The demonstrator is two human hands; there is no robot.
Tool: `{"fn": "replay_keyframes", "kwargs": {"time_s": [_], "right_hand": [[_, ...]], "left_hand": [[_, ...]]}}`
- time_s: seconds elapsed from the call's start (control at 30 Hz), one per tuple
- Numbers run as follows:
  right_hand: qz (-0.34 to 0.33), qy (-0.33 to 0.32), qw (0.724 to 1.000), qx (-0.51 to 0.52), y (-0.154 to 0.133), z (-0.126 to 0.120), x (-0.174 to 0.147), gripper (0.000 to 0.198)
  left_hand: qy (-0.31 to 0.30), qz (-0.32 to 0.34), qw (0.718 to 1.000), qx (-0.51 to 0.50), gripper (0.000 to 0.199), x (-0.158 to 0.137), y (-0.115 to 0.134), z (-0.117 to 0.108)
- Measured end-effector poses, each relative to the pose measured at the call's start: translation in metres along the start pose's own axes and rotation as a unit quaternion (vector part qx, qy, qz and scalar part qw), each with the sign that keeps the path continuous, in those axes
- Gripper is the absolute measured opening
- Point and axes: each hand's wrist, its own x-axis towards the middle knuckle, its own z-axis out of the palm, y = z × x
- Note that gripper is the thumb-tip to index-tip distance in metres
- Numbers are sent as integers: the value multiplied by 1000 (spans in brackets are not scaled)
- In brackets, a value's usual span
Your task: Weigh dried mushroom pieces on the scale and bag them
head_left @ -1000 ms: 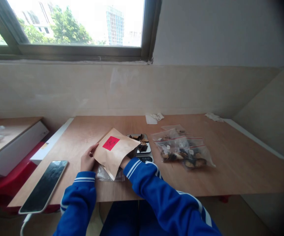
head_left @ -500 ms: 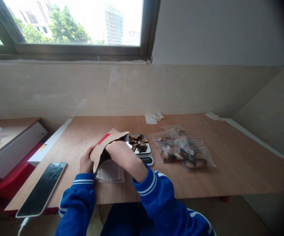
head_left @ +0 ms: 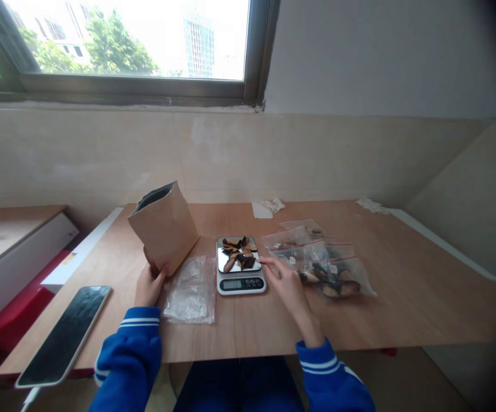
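My left hand [head_left: 148, 286] is closed on the lower part of a brown paper bag [head_left: 166, 229], which leans left with its dark-lined mouth upward. To its right, a small digital kitchen scale [head_left: 241, 286] carries several dark-edged dried slices [head_left: 239, 253] on its shiny plate. At the plate's right edge is my right hand [head_left: 285, 281], thumb and fingers pinched together; what they hold, if anything, is too small to make out. Between bag and scale lie flat clear zip bags [head_left: 191, 292].
Several filled zip bags [head_left: 337, 280] of dried slices lie to the right. Crumpled tissue [head_left: 272, 206] is at the back. A phone [head_left: 65, 337] with a cable overhangs the table's left front edge. A red stool [head_left: 20, 309] stands at left.
My right hand has come out of the paper bag and moved right to the scale's edge. The bag has been tipped up and shifted left, uncovering the scale's display and the flat zip bags.
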Motion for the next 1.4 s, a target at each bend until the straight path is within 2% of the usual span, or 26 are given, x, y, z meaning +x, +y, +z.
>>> {"fn": "replay_keyframes", "kwargs": {"time_s": [0.13, 0.3, 0.43, 0.6, 0.77, 0.9, 1.03, 1.17, 1.3, 1.4], "right_hand": [[-22, -6, 999, -27, 16, 10, -11, 26], [-65, -11, 997, -47, 18, 15, -4, 29], [-73, -26, 996, -49, 18, 17, 0, 32], [-52, 19, 998, -8, 19, 12, -5, 33], [-10, 64, 998, 3, 31, 5, -23, 32], [7, 63, 998, -15, 45, 8, -40, 31], [8, 65, 998, -24, 53, 8, -48, 31], [14, 68, 997, -23, 56, 5, -46, 29], [19, 38, 999, -20, 61, -2, -39, 28], [26, 17, 999, -27, 66, -10, -32, 29]], "left_hand": [[-4, 8, 1000, 5, 53, -1, 1, -1], [-3, 14, 1000, 8, 53, 0, -1, 0], [-11, 19, 1000, -4, 53, 0, -2, 0], [-5, 16, 1000, -21, 51, -1, -4, 1], [25, 19, 994, -100, 61, -1, -4, 3], [38, 21, 986, -159, 63, -2, -4, 4], [58, 39, 988, -141, 61, -7, -5, 1], [45, 31, 990, -132, 61, -11, -8, 1], [17, 24, 984, -174, 59, -10, -8, 5], [29, 36, 983, -177, 60, -13, -7, 5]]}}
